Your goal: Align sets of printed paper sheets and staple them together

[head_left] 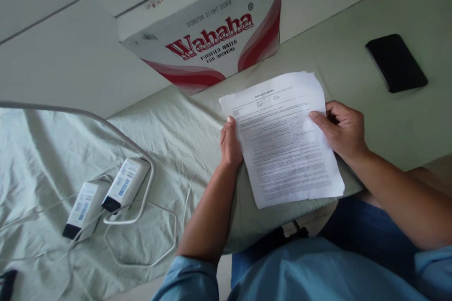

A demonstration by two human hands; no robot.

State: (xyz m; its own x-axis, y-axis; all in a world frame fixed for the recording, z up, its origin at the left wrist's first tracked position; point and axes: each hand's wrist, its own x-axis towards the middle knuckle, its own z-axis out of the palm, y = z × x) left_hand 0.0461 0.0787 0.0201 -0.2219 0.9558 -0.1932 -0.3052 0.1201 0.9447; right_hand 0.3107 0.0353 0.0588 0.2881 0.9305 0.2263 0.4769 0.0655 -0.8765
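A thin stack of white printed paper sheets (pixel 282 141) lies tilted on a pale green cloth-covered surface (pixel 183 136) in front of me. My left hand (pixel 230 143) grips the stack's left edge, thumb on top. My right hand (pixel 341 129) pinches the right edge, thumb on the page and fingers curled behind. The text on the top sheet faces me.
A white and red "Wahaha" cardboard box (pixel 208 23) stands just beyond the paper. A black phone (pixel 396 62) lies at the far right. Two white power banks (pixel 106 195) with white cables (pixel 148 225) lie on the cloth at the left.
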